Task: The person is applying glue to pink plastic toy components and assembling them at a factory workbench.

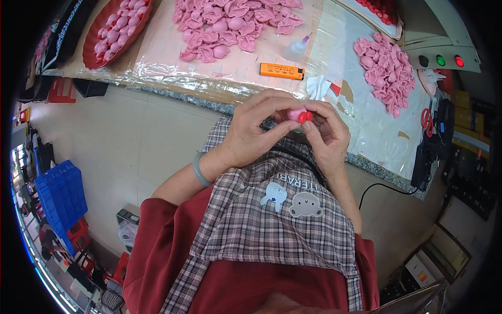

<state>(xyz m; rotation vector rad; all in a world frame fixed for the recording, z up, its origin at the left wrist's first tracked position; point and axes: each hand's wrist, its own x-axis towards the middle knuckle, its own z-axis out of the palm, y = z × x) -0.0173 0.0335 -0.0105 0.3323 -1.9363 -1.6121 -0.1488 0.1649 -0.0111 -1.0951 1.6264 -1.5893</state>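
Observation:
A small rounded pink piece (294,113) with a glossy red part (305,117) at one end is held between both hands, just off the table's near edge. My left hand (253,125) pinches the pink side with thumb and fingers. From the other side, my right hand (330,133) closes its thumb and fingertips on the red end. The fingers partly cover the piece, so its full shape is hidden. Beyond the hands lie an orange lighter (282,71) and a crumpled white tissue (317,87). A small clear bottle (296,49) with a thin tip rests behind the lighter.
Ruffled pink pieces form a large pile (235,26) at the back and another pile (387,73) at right. A red dish (93,58) of pink-and-red pieces stands far left. Red-handled scissors (427,123) lie near a machine (444,57). A blue crate (60,199) sits left.

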